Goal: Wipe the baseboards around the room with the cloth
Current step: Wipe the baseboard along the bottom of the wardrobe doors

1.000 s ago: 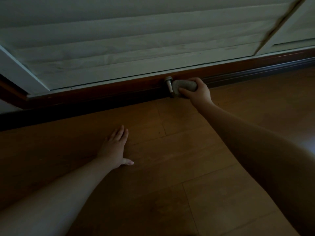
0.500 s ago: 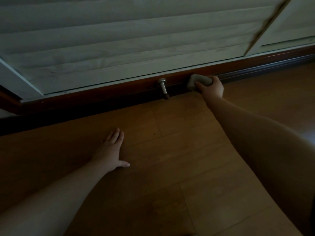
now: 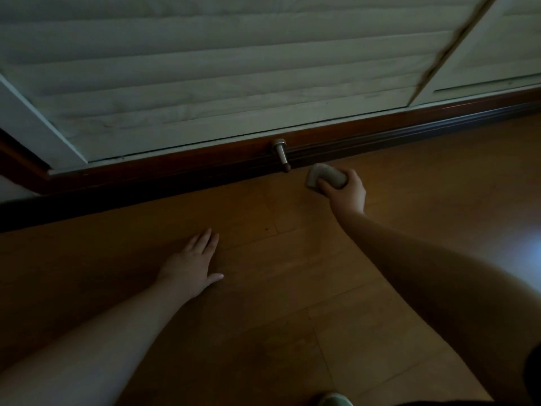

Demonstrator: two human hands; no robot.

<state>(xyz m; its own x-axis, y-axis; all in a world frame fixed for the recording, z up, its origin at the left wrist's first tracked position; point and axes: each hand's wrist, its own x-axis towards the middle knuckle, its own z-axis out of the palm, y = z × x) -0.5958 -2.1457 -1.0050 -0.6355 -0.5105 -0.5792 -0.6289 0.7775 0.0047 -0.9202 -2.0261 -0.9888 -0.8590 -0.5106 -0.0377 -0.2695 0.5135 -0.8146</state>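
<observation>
A dark reddish-brown baseboard [image 3: 366,136] runs along the bottom of the wall, from lower left to upper right. My right hand [image 3: 347,193] grips a folded grey cloth [image 3: 325,176] just off the baseboard, over the wooden floor, a little right of a metal door stopper [image 3: 281,153]. My left hand [image 3: 191,263] lies flat on the floor with straight fingers, well in front of the baseboard. The room is dim.
White louvred doors [image 3: 219,83] stand above the baseboard, with a dark gap between two panels at the upper right. The metal door stopper sticks out from the baseboard toward the floor. Wooden planks [image 3: 292,317] cover the floor. A pale shoe tip [image 3: 335,399] shows at the bottom edge.
My right hand slid the cloth right along the baseboard away from the door stopper, then pulled it back off the baseboard toward the floor. My left hand stayed flat on the floor.
</observation>
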